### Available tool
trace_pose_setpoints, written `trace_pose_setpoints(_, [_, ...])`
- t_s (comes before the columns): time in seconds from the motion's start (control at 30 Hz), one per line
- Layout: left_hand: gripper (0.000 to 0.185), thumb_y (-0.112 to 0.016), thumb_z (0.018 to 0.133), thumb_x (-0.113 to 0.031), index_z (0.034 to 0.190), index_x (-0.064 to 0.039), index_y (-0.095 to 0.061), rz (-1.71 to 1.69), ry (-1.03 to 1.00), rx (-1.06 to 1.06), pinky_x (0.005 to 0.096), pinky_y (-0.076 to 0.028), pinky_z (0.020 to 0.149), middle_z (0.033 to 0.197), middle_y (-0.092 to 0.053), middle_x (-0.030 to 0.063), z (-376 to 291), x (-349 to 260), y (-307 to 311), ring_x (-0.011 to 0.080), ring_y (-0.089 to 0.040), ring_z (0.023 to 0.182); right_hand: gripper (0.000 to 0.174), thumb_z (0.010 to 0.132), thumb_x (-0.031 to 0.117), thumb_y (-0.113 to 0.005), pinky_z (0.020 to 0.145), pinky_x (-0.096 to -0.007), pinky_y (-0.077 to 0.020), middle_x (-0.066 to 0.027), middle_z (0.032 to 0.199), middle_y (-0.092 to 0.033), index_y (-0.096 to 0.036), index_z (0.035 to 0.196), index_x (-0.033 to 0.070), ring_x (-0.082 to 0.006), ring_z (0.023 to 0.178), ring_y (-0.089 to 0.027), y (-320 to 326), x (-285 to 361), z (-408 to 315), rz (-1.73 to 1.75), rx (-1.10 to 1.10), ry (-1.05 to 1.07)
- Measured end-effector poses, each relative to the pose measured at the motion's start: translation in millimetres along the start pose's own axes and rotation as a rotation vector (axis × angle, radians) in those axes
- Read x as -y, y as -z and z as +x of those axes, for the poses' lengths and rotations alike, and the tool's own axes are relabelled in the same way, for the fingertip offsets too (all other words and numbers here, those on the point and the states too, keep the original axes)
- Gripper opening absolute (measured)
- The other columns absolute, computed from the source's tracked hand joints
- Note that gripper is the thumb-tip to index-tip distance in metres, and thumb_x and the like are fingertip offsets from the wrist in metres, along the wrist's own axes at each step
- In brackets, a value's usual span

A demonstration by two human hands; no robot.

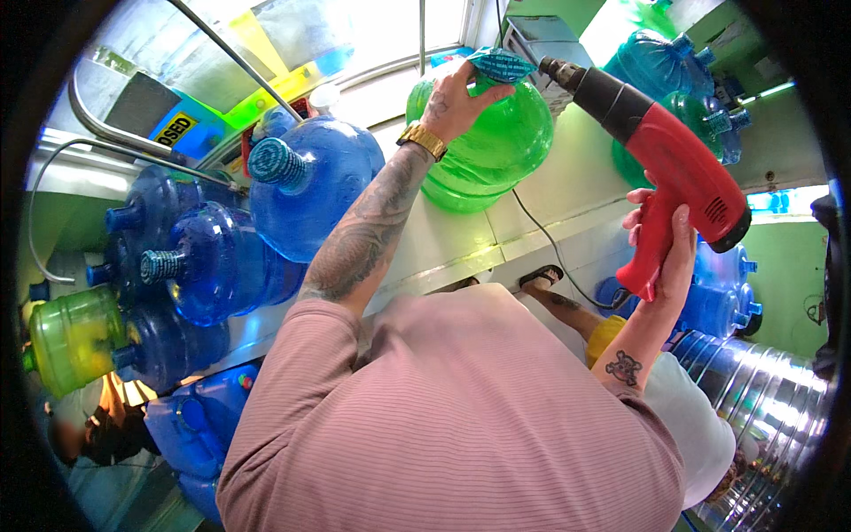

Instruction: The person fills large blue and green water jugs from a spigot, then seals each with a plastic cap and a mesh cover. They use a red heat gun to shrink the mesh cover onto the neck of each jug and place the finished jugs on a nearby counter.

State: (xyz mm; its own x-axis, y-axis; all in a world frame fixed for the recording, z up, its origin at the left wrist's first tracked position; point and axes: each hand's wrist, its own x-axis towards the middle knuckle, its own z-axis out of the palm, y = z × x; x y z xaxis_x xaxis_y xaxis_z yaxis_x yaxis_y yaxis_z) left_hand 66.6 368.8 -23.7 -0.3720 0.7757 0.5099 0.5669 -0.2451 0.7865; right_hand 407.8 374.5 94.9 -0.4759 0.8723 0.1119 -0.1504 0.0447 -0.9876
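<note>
A green water jug stands upright on the white tiled counter. Around its neck sits a loose teal printed shrink seal, its upper end flattened. My left hand has its fingers and thumb around the seal at the neck. In my right hand is a red and black heat gun, held by its handle. The nozzle points at the seal from the right, a small gap away. Left of my forearm a blue water jug has a teal seal fitted tightly over its neck.
Several blue jugs and a green-yellow jug lie stacked on their sides at left. More jugs fill the right. The gun's black cord crosses the counter edge. Another person is close on the right, by a ribbed metal tank.
</note>
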Motion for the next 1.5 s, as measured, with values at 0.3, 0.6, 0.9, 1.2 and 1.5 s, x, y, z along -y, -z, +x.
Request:
trace_pose_setpoints(0.3, [0.062,-0.076,0.079,-0.056,0.106,-0.002,-0.064,0.185,0.015,-0.129,0.0446,-0.054,0.080,0.097,-0.071,0.0201,-9.8,0.0,-6.6,0.0379,-0.069,0.092,0.058,0.098,0.040,-0.060,0.056,-0.0257,-0.0527,-0.0218,0.105,-0.068,-0.049,0.134,-0.005,-0.0205,0.075,-0.068,1.3,-6.4,1.8,-0.006,-0.011,-0.040])
trace_pose_setpoints(0.6, [0.087,-0.083,0.075,-0.046,0.141,-0.006,-0.042,0.338,-0.039,-0.469,0.0483,-0.035,0.108,0.128,-0.059,0.0174,-18.9,-13.4,-22.6,0.0351,-0.053,0.123,0.062,0.096,0.040,-0.063,0.057,-0.0259,-0.0523,-0.0220,0.105,-0.068,-0.048,0.135,-0.006,-0.0205,0.075,-0.067,-17.0,2.2,-15.0,-0.154,0.037,0.025])
trace_pose_setpoints(0.9, [0.088,-0.083,0.077,-0.036,0.146,-0.005,-0.039,0.325,-0.223,-0.400,0.0477,-0.034,0.110,0.135,-0.054,0.0175,-37.1,-9.6,-30.6,0.0351,-0.048,0.129,0.059,0.095,0.038,-0.064,0.059,-0.0267,-0.0529,-0.0208,0.107,-0.068,-0.051,0.133,-0.004,-0.0208,0.077,-0.069,-3.7,-12.7,-9.2,-0.135,0.043,-0.047])
trace_pose_setpoints(1.2, [0.056,-0.059,0.101,-0.030,0.145,-0.001,-0.042,-0.250,0.027,-0.353,0.0371,-0.045,0.102,0.131,-0.061,0.0209,-41.4,-18.7,-23.6,0.0324,-0.061,0.118,0.058,0.094,0.038,-0.064,0.061,-0.0281,-0.0523,-0.0191,0.110,-0.069,-0.053,0.133,-0.003,-0.0216,0.080,-0.069,27.8,-48.9,2.9,-0.175,0.128,-0.116])
trace_pose_setpoints(1.5, [0.059,-0.036,0.107,-0.046,0.110,0.002,-0.069,-0.674,0.428,0.278,0.0365,-0.052,0.088,0.097,-0.073,0.0127,57.7,-6.8,-10.0,0.0213,-0.068,0.094,0.063,0.092,0.044,-0.065,0.062,-0.0291,-0.0523,-0.0190,0.110,-0.068,-0.053,0.132,-0.003,-0.0220,0.080,-0.068,54.6,-54.3,17.2,-0.010,0.193,-0.083])
